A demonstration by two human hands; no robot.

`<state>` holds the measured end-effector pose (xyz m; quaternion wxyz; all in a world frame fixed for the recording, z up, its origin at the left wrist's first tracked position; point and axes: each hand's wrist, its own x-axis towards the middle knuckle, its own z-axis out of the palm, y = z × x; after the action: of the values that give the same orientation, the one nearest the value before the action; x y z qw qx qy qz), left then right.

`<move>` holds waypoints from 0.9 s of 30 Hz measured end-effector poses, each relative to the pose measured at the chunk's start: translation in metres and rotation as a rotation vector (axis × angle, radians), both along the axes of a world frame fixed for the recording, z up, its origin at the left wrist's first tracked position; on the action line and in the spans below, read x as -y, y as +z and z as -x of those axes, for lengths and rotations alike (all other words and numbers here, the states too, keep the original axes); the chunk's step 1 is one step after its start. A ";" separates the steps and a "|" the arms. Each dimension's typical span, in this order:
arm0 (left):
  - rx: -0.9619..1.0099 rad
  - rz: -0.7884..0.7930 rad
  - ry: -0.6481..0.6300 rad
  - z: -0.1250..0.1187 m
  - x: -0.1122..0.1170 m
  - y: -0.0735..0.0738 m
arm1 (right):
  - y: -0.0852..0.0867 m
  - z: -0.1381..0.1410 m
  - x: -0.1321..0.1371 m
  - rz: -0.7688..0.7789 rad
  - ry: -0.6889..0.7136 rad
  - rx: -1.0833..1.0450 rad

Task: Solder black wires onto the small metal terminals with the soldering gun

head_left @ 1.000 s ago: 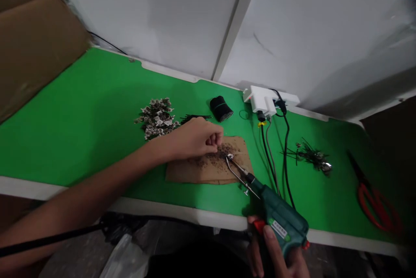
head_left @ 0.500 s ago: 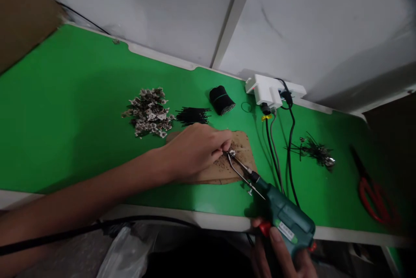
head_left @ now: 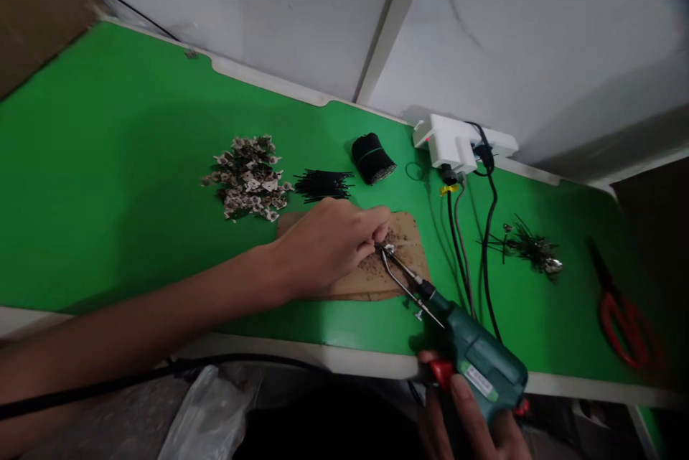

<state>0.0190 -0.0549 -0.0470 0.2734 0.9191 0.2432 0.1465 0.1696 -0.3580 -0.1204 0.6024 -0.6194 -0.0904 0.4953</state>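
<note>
My right hand (head_left: 471, 420) grips a green soldering gun (head_left: 484, 356), with a finger at its red trigger. The gun's tip and its thin curved solder feed tube (head_left: 398, 283) meet at a small silvery metal piece (head_left: 388, 250) over a brown cardboard pad (head_left: 401, 288). My left hand (head_left: 334, 241) is closed in a pinch right beside that tip. A dark end, seemingly a thin black wire (head_left: 379, 247), shows at its fingertips; the rest is hidden by the fingers. Dark specks are scattered over the pad.
Behind my left hand lie a heap of small metal parts (head_left: 250, 180), short black wires (head_left: 323, 185) and a banded black bundle (head_left: 372, 158). A white power strip (head_left: 452, 144) with cables (head_left: 489, 230) stands by the wall. Wired parts (head_left: 532, 248) and red-handled scissors (head_left: 627, 327) lie right.
The view has shifted slightly. Both hands keep their places: the left still pinches at the pad, and the soldering gun's tip stays at the metal piece.
</note>
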 end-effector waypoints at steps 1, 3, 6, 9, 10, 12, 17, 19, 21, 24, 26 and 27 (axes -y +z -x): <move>-0.004 -0.006 -0.001 0.000 0.000 0.000 | -0.006 -0.009 0.004 -0.024 0.034 -0.006; -0.023 -0.022 0.000 -0.001 0.001 0.002 | -0.017 -0.025 0.012 -0.083 0.151 -0.036; -0.057 -0.042 0.011 -0.002 0.002 0.004 | -0.027 -0.035 0.017 -0.097 0.192 -0.075; -0.076 -0.047 0.024 -0.003 0.003 0.005 | -0.030 -0.026 0.015 -0.118 0.168 -0.086; -0.075 -0.049 0.026 -0.003 0.003 0.005 | -0.031 -0.023 0.013 -0.130 0.174 -0.092; -0.067 -0.051 0.032 -0.004 0.004 0.004 | -0.030 -0.017 0.009 -0.157 0.188 -0.106; -0.060 -0.026 0.045 -0.005 0.005 0.004 | -0.021 -0.023 0.004 -0.150 0.217 -0.139; -0.061 -0.018 0.046 -0.006 0.004 0.005 | -0.015 -0.026 0.005 -0.097 0.211 -0.140; -0.064 -0.018 0.053 -0.006 0.004 0.007 | -0.010 -0.024 0.007 -0.081 0.161 -0.144; -0.060 -0.023 0.070 -0.007 0.003 0.007 | -0.006 -0.018 0.009 -0.087 0.061 -0.142; -0.047 -0.025 0.076 -0.008 0.003 0.006 | -0.006 -0.016 0.007 -0.103 0.042 -0.123; -0.041 -0.024 0.077 -0.008 0.002 0.006 | -0.006 -0.017 0.006 -0.129 0.070 -0.112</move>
<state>0.0267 -0.0574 -0.0409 0.2515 0.9150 0.2823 0.1411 0.1863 -0.3638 -0.1267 0.6274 -0.5470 -0.1098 0.5432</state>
